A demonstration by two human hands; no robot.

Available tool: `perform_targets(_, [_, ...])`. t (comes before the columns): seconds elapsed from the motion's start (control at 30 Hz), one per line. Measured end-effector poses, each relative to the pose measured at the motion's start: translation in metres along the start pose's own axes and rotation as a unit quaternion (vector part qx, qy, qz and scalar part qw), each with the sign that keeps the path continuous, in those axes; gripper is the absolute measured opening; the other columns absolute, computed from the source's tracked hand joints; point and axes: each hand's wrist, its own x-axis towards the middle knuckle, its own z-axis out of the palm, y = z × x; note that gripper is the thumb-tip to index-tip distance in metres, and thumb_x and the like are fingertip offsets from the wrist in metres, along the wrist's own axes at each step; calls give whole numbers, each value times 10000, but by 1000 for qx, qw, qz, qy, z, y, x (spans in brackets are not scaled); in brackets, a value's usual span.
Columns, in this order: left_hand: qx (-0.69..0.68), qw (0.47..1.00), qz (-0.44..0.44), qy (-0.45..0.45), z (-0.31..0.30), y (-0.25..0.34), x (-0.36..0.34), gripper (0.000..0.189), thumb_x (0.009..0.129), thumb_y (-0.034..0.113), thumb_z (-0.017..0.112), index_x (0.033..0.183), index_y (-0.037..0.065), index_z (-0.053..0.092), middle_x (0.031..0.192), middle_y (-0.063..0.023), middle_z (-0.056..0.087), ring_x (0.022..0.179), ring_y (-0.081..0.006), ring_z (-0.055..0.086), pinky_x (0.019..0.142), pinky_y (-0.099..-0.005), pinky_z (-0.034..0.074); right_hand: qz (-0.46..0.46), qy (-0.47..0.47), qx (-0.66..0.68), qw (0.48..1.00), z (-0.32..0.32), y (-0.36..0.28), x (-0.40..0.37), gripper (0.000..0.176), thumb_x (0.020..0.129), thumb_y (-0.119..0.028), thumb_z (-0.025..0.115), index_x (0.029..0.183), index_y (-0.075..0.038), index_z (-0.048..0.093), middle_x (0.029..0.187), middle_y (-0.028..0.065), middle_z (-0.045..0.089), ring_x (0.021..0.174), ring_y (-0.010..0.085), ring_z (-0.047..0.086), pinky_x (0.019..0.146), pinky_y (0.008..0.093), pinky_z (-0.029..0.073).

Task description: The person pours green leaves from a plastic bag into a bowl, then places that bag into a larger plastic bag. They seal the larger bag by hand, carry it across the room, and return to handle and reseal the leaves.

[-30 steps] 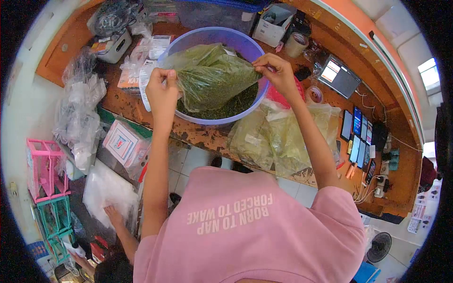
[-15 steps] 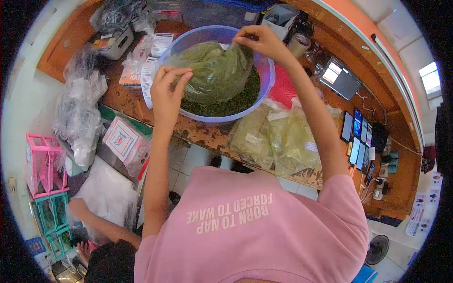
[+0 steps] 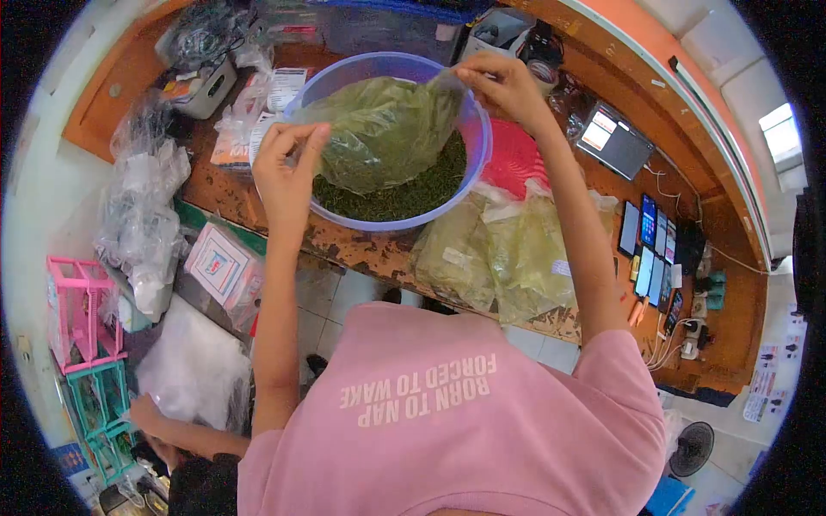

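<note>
"What furnishes the room?"

"A scuffed wooden counter [image 3: 348, 245] stands over pale floor tiles [image 3: 348, 294], with a pink rack [image 3: 84, 314] and a teal rack [image 3: 99, 413] near a whitish wall [image 3: 30, 206] at frame left."

"And the light?"

"A bright panel [image 3: 779, 131], possibly a window, glows at upper right, beyond an orange band [image 3: 615, 30]."
</note>
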Motion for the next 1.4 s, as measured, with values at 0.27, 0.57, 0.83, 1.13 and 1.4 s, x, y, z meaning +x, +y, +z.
perform_targets(0.27, [68, 995, 6, -70, -24, -16, -16, 195, 676, 117, 725, 795, 10, 615, 780, -56, 591, 728, -136, 534, 666, -267, 406, -39, 63, -3, 997, 3, 3, 13, 206, 821, -218, 613, 935, -54, 662, 773, 48, 627, 711, 120, 574, 666, 258, 468])
perform_targets(0.57, [108, 992, 65, 15, -32, -6, -16, 120, 693, 63, 686, 744, -10, 606, 732, -81, 579, 707, -217, 537, 655, -296, 404, -69, -125, 16, 990, -7, -11, 7, 143, 835, -122, 584, 930, -41, 654, 957, 38, 579, 909, 136, 530, 789, 276, 426])
perform_targets(0.83, [131, 978, 158, 43, -38, -3, -8, 103, 681, 69, 687, 755, 18, 636, 734, -66, 570, 735, -204, 517, 682, -294, 391, -114, -44, 4, 992, -14, -19, 6, 128, 818, -57, 587, 924, -12, 643, 899, 33, 545, 791, 113, 505, 691, 242, 413])
perform_targets(1.13, [108, 981, 152, 52, -36, -8, 21, 153, 691, 130, 696, 817, 55, 653, 780, -53, 557, 759, -191, 514, 683, -287, 390, -56, -26, 10, 998, -13, -26, 1, 215, 854, -179, 570, 996, -29, 628, 964, 16, 540, 851, 111, 520, 696, 241, 448])
perform_targets(1.4, [126, 986, 98, 40, -42, -10, 35, 136, 702, 88, 667, 804, 28, 603, 831, -60, 555, 784, -187, 530, 699, -269, 405, -14, -125, 26, 992, -21, -34, 3, 479, 825, -304, 606, 1235, -98, 472, 1106, 65, 517, 1004, 168, 481, 847, 292, 411])
